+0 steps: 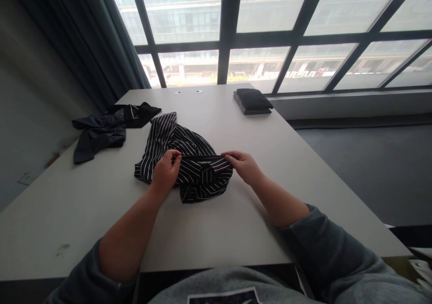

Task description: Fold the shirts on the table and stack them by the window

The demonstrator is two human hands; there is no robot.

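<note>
A black garment with white stripes (157, 144) lies loosely bunched on the white table (216, 236) in front of me. I pinch one end of its dark straight band-like edge in my left hand (166, 171). At the other end of that edge, my right hand (245, 165) grips between thumb and fingers. The edge is drawn out taut between both hands, and a knotted piece of the same striped cloth (207, 173) shows just below it. Part of the garment spreads away to the far left; its exact kind is unclear.
Crumpled dark clothes (101, 133) lie at the table's left edge. A folded dark stack of clothes (253, 100) sits at the far right corner. Large windows (263, 6) stand beyond the table, with a dark curtain (91, 29) on the left.
</note>
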